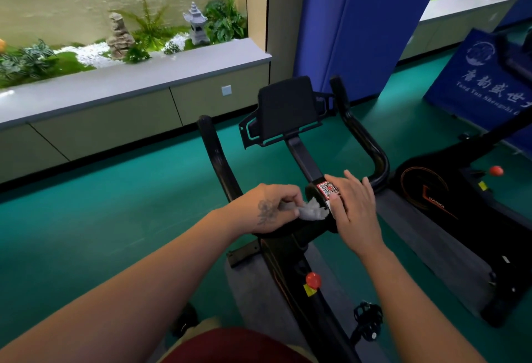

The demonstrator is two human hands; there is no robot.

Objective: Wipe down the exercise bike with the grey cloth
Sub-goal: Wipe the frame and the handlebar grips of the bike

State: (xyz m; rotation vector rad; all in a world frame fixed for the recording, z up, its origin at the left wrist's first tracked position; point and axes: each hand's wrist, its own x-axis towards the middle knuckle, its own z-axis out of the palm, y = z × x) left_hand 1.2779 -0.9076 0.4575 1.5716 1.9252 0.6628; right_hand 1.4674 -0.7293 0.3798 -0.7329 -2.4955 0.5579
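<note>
A black exercise bike (299, 149) stands in front of me with curved handlebars, a tilted console pad and a red knob low on its frame. My left hand (267, 208) pinches a crumpled grey cloth (312, 211) against the centre of the handlebar stem. My right hand (352, 202) lies flat with straight fingers on the stem just right of the cloth, beside a red and white QR sticker (328, 189).
A second black bike (449, 201) stands close on the right, on a grey mat. Blue padded panels (354, 25) rise behind the bikes. A long grey ledge with plants and a stone lantern (135, 74) runs along the left. The floor is green.
</note>
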